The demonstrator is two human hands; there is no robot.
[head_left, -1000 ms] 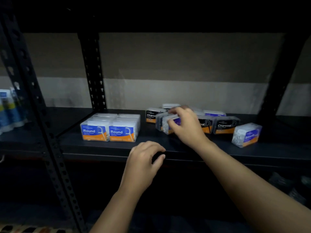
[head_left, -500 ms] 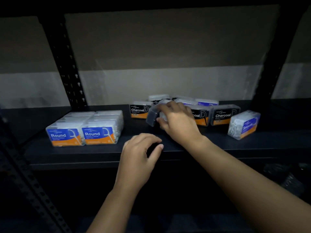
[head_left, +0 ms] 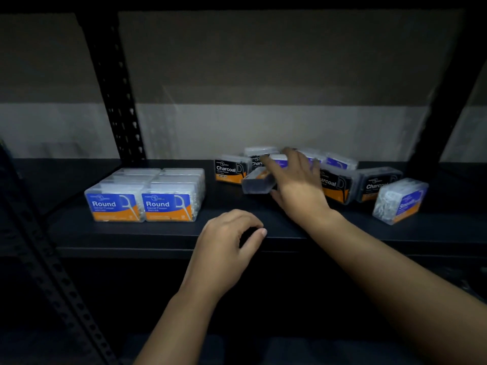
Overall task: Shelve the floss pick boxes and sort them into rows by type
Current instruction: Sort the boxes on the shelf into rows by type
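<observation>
Head view: clear-lidded Charcoal box point(head_left: 257, 182) (black-labelled) lies tipped over.

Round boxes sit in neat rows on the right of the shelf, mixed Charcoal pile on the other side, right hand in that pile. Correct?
Not quite. The head view shows the Round boxes in neat rows on the left of the shelf, not the right. The mixed Charcoal pile lies to the right, and the right hand is in that pile.

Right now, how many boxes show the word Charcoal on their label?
4: one at the cluster's left, one behind it, partly covered by the right hand, and two to the right of the hand. More may be hidden.
</observation>
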